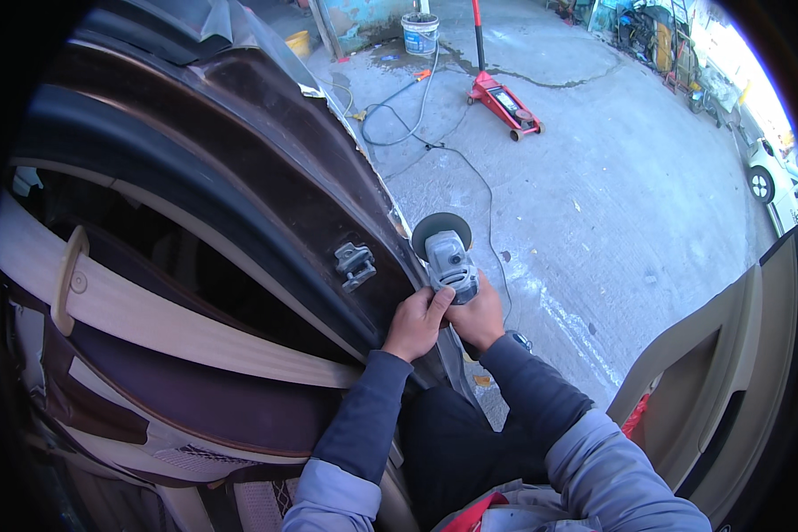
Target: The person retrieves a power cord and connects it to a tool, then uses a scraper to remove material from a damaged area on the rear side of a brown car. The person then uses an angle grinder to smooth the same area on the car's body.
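Both my hands grip a grey angle grinder (448, 257). My left hand (414, 324) wraps its body from the left and my right hand (479, 315) holds it from the right. The round sanding disc (438, 225) at its far end sits against the edge of a dark brown car body pillar (328, 195). A metal door striker (355, 264) is bolted to the pillar just left of the grinder. The grinder's black cord (483, 191) trails away over the concrete floor.
An open car door (727, 355) with beige trim stands at the lower right. A red floor jack (505, 102) and a white bucket (419, 34) sit on the concrete (612, 204) farther off. A beige seat belt (151, 310) crosses the door opening. A white car (771, 173) is parked at far right.
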A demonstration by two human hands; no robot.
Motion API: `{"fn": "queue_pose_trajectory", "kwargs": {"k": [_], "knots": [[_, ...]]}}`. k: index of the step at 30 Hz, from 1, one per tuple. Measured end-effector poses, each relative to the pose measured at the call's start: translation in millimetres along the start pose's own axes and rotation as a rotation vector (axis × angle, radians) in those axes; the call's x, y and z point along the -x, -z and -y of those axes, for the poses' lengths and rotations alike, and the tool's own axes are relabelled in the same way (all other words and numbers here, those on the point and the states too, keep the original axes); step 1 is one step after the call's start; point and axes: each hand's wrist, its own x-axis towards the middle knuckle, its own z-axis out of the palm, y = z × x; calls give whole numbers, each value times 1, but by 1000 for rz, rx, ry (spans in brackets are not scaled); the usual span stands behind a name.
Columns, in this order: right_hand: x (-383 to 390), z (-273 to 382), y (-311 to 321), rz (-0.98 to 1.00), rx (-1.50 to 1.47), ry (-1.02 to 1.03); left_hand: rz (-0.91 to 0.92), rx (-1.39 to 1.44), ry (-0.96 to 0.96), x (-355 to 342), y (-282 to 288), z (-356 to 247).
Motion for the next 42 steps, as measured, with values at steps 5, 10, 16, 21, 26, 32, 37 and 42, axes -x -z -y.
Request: {"fn": "queue_pose_trajectory", "kwargs": {"k": [5, 10, 16, 21, 26, 32, 37, 42], "knots": [[-2, 2, 2, 8, -6, -41, 82, 132, 191, 0, 2, -2], [-3, 5, 1, 8, -10, -9, 46, 16, 36, -1, 4, 1], [-4, 6, 1, 10, 7, -19, 61, 41, 85, 0, 4, -5], [-6, 7, 2, 35, -36, -1, 31, 40, 25, 0, 5, -4], [-7, 8, 1, 14, -4, 30, 42, 155, 51, -1, 3, 3], [-5, 9, 1, 1, 21, 19, 76, 97, 111, -1, 4, -2], [-6, 12, 2, -3, 8, 53, 33, 151, 24, 0, 3, -1], [-6, 14, 3, -12, 20, 70, 46, 142, 57, -1, 3, 3]]}}
